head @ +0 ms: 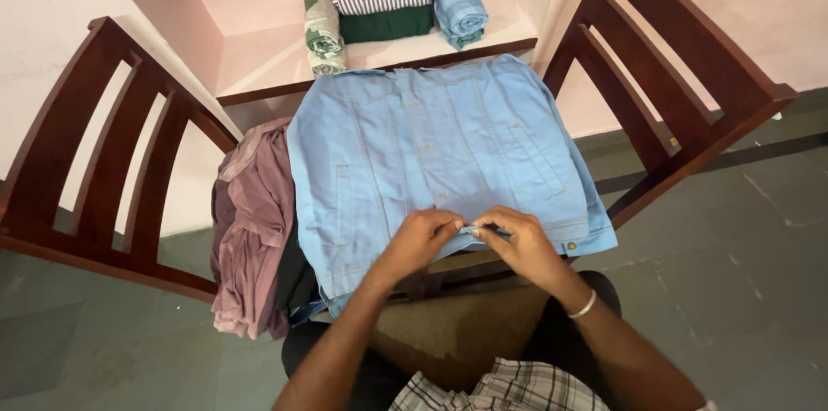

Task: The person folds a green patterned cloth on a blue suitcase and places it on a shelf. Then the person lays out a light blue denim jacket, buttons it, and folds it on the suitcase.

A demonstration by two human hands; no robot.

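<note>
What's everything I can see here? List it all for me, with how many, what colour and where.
denim jacket: one, light blue, spread flat in the middle
loose clothes: a heap, mauve and dark, left of the jacket
folded clothes: four, patterned grey-green, striped, dark green, blue check, on the shelf
shelf: one, pink with a dark wood edge, in the wall recess behind
chairs: two, dark red-brown wood, left and right
floor: grey
left hand: pinching the jacket's near hem
right hand: pinching the same hem, bangle on the wrist

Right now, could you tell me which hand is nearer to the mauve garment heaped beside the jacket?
The left hand. It sits just right of the mauve garment; the right hand lies farther along the denim jacket hem.
</note>
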